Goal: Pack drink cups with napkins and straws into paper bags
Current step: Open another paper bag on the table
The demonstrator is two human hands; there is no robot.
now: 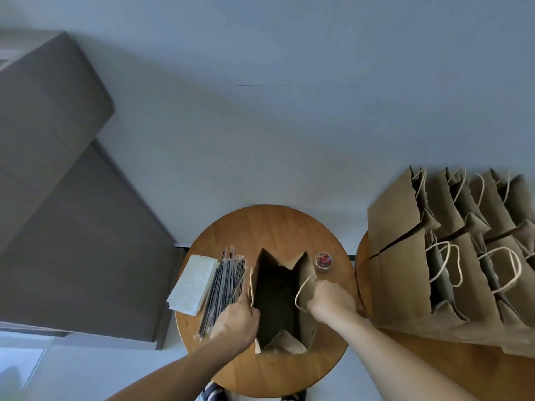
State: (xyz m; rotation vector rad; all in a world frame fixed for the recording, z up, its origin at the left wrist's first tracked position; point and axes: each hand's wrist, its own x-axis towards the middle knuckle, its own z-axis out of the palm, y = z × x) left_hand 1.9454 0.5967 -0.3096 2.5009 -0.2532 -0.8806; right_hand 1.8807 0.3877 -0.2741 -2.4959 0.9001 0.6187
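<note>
Left hand: lower centre of frame, fingers curled over the left rim of the paper bag, pinching it beside a twine handle.
Right hand: just right of centre, clenched on the bag's right rim; a twine handle loop hangs just left of the knuckles.
Paper bag: upright at mid-table between both hands, mouth spread wide, inside dark, contents cannot be made out.
Straws: dark, wrapped, a loose bundle lying flat just left of the bag, near end passing under the left hand.
Napkins: white stack, left of the straws and touching them, overhanging the table's left edge.
Clip jar: small, clear, coloured clips inside, near the bag's upper right corner.
Round table: wood, centre bottom.
Spare bags: brown, handled, a packed row on a second wooden top at right of frame.
Cabinet: dark, left of frame.
</note>
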